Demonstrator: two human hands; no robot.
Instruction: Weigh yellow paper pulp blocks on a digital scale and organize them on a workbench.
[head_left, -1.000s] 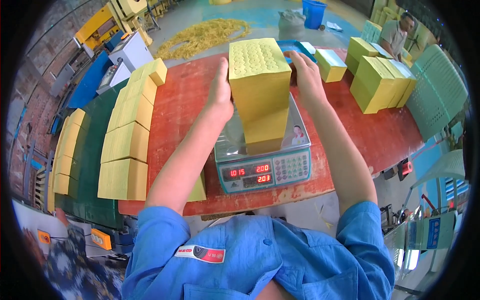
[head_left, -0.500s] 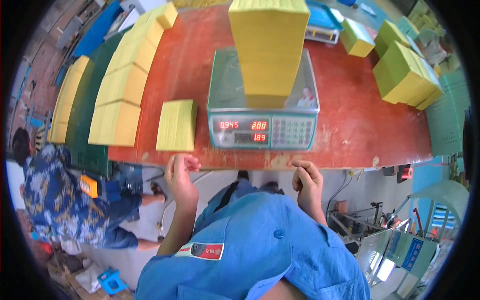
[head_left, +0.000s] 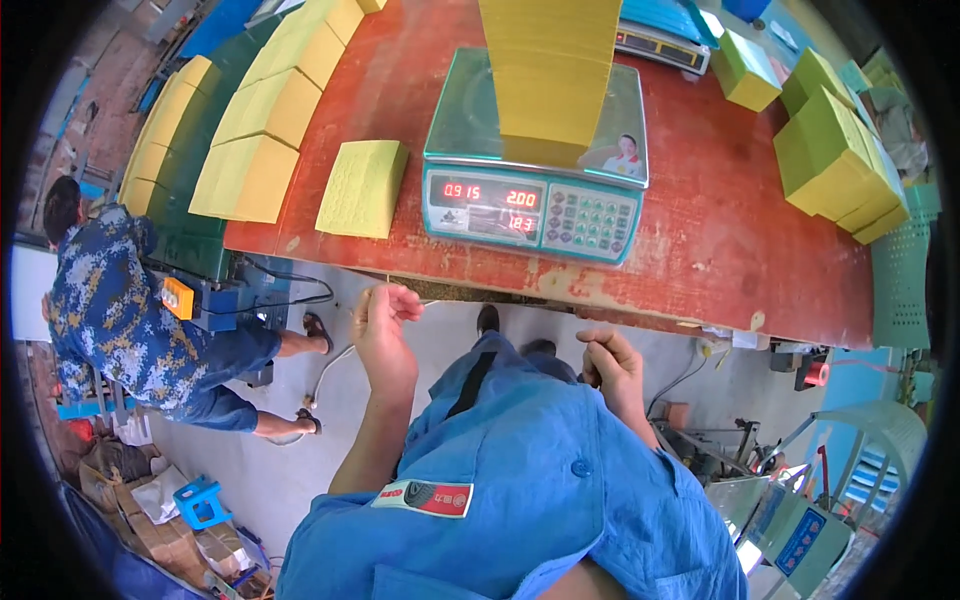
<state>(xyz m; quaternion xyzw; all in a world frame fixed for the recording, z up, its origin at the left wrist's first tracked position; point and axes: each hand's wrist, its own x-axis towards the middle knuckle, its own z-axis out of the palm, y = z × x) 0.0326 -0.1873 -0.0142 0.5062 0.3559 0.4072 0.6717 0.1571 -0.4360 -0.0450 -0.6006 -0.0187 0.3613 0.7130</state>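
Yellow, tall, rectangular stack of what looks like paper stands on the silvery metal pan of a teal plastic scale, its top cut off by the upper edge of view; neither hand touches it, presumably so that the pan alone bears its weight; left hand hangs near the front edge of the worn red table, fingers loosely curled, slightly apart, nothing visibly held; right hand carries its fingers bent inward, though whether the tips meet the palm cannot be told; short yellow block lies left of the scale, apart from it, likely to keep off the pan; row of larger yellow blocks lies farther left, seemingly ranked for order.
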